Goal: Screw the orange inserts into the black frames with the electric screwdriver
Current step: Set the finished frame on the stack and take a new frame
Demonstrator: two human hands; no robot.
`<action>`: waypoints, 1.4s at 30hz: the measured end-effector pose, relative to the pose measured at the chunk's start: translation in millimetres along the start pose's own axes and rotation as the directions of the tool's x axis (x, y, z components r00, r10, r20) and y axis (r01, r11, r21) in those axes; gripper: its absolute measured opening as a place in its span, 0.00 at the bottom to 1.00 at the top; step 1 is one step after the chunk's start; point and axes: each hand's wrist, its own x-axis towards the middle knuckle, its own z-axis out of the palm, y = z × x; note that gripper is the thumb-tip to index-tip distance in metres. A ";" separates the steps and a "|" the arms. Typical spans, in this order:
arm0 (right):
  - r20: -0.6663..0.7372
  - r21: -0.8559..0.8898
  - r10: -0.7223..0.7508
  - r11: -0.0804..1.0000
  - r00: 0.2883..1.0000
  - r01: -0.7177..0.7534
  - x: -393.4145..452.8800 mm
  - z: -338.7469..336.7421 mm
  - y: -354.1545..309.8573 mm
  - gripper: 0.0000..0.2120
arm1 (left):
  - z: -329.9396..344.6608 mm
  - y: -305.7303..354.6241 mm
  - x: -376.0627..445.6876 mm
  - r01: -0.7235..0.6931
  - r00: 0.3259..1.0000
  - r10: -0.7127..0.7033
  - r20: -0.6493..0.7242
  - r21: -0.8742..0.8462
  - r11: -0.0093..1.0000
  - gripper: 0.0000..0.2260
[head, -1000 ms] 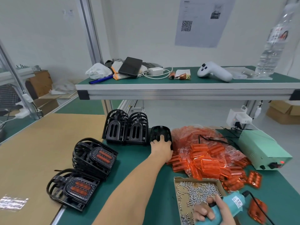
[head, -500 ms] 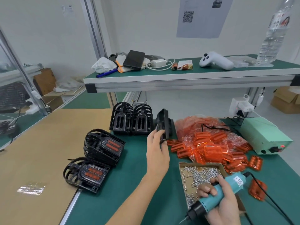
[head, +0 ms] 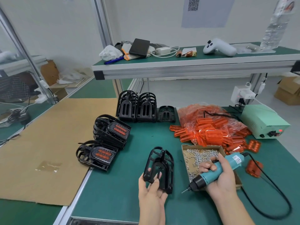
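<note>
My left hand (head: 151, 190) grips an empty black frame (head: 159, 169) by its lower edge, held above the green table near the front. My right hand (head: 219, 177) is wrapped round the teal electric screwdriver (head: 217, 171), its bit pointing down-left toward the frame. A pile of orange inserts (head: 211, 132), partly in a clear bag, lies at the right. Empty black frames (head: 136, 108) stand in stacks at the back, one more (head: 166, 113) beside them. Two stacks of frames with orange inserts fitted (head: 112, 130) (head: 97, 155) lie at the left.
A cardboard tray of small screws (head: 194, 158) sits under my right hand. A pale green power unit (head: 263, 122) stands at the right, its black cable (head: 276, 197) looping over the table. A brown cardboard sheet (head: 40, 143) covers the left. An upper shelf (head: 186, 67) overhangs the back.
My left hand took a black frame from the back row and carried it toward me, near the table front. My right hand raised the screwdriver and brought it toward the frame.
</note>
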 end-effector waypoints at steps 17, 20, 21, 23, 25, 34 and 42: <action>0.002 -0.010 -0.004 1.000 1.000 0.004 3.6 -2.7 0.3 0.12 | -26.3 19.8 5.9 -0.104 0.957 0.247 0.154 0.973 -0.206 0.17; 0.002 -0.004 0.001 1.000 1.000 -0.001 3.5 -2.8 0.1 0.11 | -22.7 27.0 5.6 -0.082 0.954 0.255 0.159 0.954 -0.289 0.18; 0.000 -0.005 0.000 1.000 1.000 0.000 3.5 -3.0 0.2 0.11 | -19.1 31.2 6.7 -0.089 0.941 0.283 0.187 0.941 -0.326 0.18; -0.001 -0.012 -0.005 1.000 1.000 0.005 3.5 -3.4 0.5 0.11 | -3.3 38.5 13.8 -0.183 0.902 0.321 0.290 0.928 -0.325 0.16; 0.003 -0.015 -0.013 1.000 1.000 0.013 3.5 -2.9 0.6 0.11 | 28.3 40.3 28.7 -0.369 0.867 0.280 0.412 0.909 -0.192 0.12; -0.021 0.014 0.010 1.000 1.000 -0.009 2.0 -1.8 -0.5 0.11 | 186.1 -17.2 115.5 -0.448 0.876 0.054 0.480 0.848 -0.282 0.16; -0.009 0.014 0.030 0.999 1.000 -0.030 3.5 -4.3 -0.2 0.11 | 189.5 -37.0 136.9 -0.355 0.934 -0.019 0.358 0.915 -0.192 0.07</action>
